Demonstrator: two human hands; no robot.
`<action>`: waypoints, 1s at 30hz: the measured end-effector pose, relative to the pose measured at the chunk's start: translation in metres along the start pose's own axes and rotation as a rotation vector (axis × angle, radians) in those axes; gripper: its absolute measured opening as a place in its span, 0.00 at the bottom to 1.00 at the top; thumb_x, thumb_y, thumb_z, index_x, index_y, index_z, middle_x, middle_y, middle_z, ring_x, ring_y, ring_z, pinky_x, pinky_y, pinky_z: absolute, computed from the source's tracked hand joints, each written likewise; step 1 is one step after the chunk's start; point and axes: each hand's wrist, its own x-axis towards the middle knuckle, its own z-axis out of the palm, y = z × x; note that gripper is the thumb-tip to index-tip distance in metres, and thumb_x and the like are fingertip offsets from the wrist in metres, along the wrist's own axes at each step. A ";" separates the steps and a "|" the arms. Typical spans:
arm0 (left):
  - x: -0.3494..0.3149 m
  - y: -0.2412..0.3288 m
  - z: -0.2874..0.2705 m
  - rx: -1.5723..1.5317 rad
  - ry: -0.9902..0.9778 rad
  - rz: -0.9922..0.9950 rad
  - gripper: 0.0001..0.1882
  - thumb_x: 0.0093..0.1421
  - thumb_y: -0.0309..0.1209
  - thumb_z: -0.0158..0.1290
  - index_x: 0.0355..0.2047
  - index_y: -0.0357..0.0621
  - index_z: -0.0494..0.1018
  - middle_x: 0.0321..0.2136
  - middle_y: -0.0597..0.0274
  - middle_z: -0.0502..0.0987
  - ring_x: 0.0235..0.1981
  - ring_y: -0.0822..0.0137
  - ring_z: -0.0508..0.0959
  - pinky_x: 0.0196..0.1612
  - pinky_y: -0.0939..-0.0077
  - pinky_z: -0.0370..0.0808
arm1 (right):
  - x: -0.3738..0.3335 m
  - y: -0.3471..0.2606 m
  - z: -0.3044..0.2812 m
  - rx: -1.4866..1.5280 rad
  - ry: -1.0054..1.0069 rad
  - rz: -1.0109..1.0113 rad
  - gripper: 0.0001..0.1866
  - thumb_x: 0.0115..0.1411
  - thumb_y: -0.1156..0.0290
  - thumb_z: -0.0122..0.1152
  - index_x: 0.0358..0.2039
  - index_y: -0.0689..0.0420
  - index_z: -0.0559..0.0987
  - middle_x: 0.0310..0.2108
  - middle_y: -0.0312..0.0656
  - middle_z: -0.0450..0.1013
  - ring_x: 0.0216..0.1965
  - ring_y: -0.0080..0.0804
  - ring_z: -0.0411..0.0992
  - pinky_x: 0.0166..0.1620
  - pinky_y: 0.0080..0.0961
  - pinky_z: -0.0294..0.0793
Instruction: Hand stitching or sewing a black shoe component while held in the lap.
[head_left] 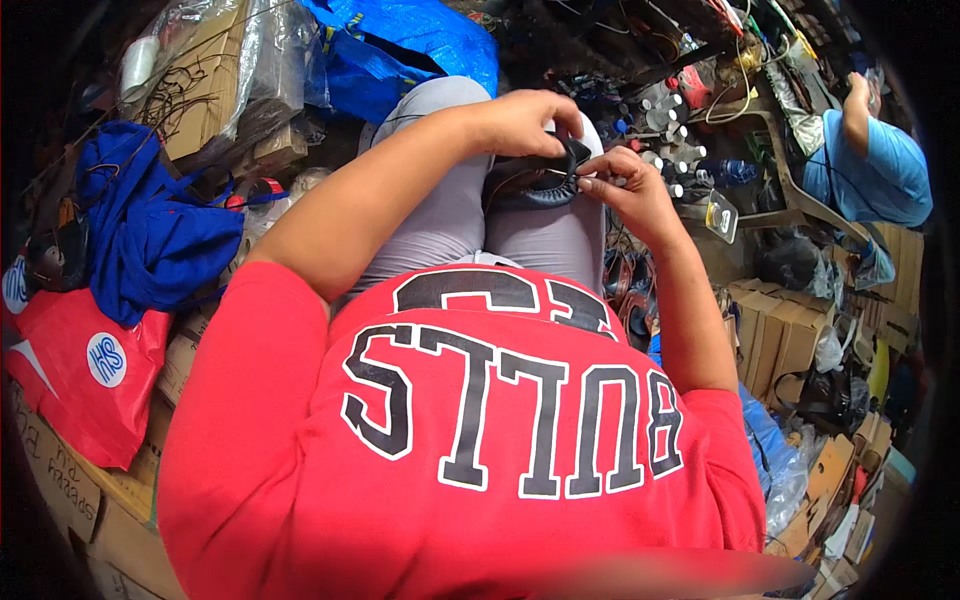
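Note:
A black shoe (552, 193) with a ridged, stitched-looking edge rests on my lap, over my grey trousers (440, 215). My left hand (528, 124) comes over its far side, fingers curled around the shoe's upper rim. At the right side of the shoe, my right hand (628, 190) has thumb and forefinger pinched together close to the ridged edge. A thin pale strand shows by those fingertips, too small to tell what it is. Part of the shoe's opening is hidden behind my left fingers.
Several small bottles (685, 153) stand ahead on the right. A person in a light blue shirt (870, 170) sits beyond them. Blue cloth (150, 220) and a red bag (95, 375) lie on the left, cardboard boxes (785, 330) on the right, a blue sheet (400, 50) ahead.

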 end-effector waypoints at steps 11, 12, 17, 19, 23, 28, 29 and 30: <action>-0.079 0.014 0.038 0.271 0.451 0.068 0.11 0.48 0.19 0.52 0.32 0.45 0.78 0.24 0.59 0.70 0.27 0.65 0.73 0.31 0.74 0.70 | -0.037 -0.012 0.030 -0.354 0.264 -0.149 0.16 0.49 0.81 0.58 0.39 0.53 0.79 0.24 0.42 0.65 0.25 0.34 0.66 0.30 0.27 0.67; -0.077 0.014 0.042 0.374 0.478 0.073 0.09 0.46 0.22 0.57 0.29 0.47 0.78 0.21 0.60 0.70 0.25 0.62 0.72 0.29 0.71 0.69 | -0.039 -0.012 0.035 -0.383 0.292 -0.181 0.18 0.46 0.82 0.58 0.40 0.52 0.79 0.24 0.45 0.65 0.25 0.39 0.67 0.30 0.30 0.68; -0.066 0.014 0.045 0.559 0.593 0.134 0.08 0.46 0.24 0.59 0.29 0.49 0.79 0.21 0.61 0.70 0.25 0.63 0.71 0.28 0.71 0.67 | -0.038 -0.008 0.031 -0.281 0.260 -0.151 0.17 0.50 0.81 0.56 0.41 0.51 0.79 0.25 0.40 0.65 0.27 0.31 0.67 0.30 0.27 0.68; -0.062 0.013 0.044 0.427 0.583 0.188 0.08 0.46 0.24 0.59 0.29 0.50 0.79 0.20 0.62 0.70 0.25 0.64 0.70 0.28 0.71 0.66 | -0.034 -0.005 0.018 -0.070 0.120 -0.026 0.16 0.55 0.81 0.53 0.42 0.50 0.79 0.29 0.35 0.64 0.30 0.23 0.65 0.35 0.21 0.68; -0.058 0.008 0.043 0.278 0.530 0.152 0.08 0.48 0.25 0.59 0.30 0.52 0.80 0.19 0.63 0.67 0.25 0.66 0.68 0.28 0.74 0.65 | -0.018 0.004 -0.003 -0.050 -0.017 0.014 0.15 0.55 0.80 0.53 0.41 0.51 0.79 0.31 0.35 0.64 0.34 0.23 0.65 0.41 0.18 0.66; -0.059 0.002 0.043 0.282 0.524 0.128 0.08 0.48 0.25 0.59 0.30 0.51 0.80 0.20 0.62 0.65 0.25 0.66 0.67 0.28 0.74 0.65 | -0.006 0.008 -0.012 -0.016 -0.117 0.058 0.13 0.56 0.80 0.52 0.39 0.51 0.80 0.33 0.35 0.66 0.37 0.23 0.66 0.42 0.18 0.66; -0.059 0.002 0.043 0.275 0.521 0.132 0.08 0.48 0.25 0.59 0.30 0.51 0.80 0.20 0.62 0.65 0.24 0.66 0.67 0.28 0.74 0.65 | -0.005 0.008 -0.012 -0.028 -0.121 0.051 0.13 0.56 0.80 0.52 0.38 0.52 0.80 0.33 0.35 0.67 0.37 0.23 0.66 0.42 0.18 0.66; -0.059 0.002 0.042 0.267 0.516 0.137 0.08 0.48 0.25 0.59 0.30 0.51 0.80 0.20 0.62 0.65 0.24 0.66 0.67 0.28 0.74 0.65 | -0.005 0.007 -0.013 -0.052 -0.113 0.052 0.13 0.56 0.80 0.52 0.38 0.52 0.80 0.33 0.35 0.67 0.37 0.23 0.66 0.42 0.18 0.65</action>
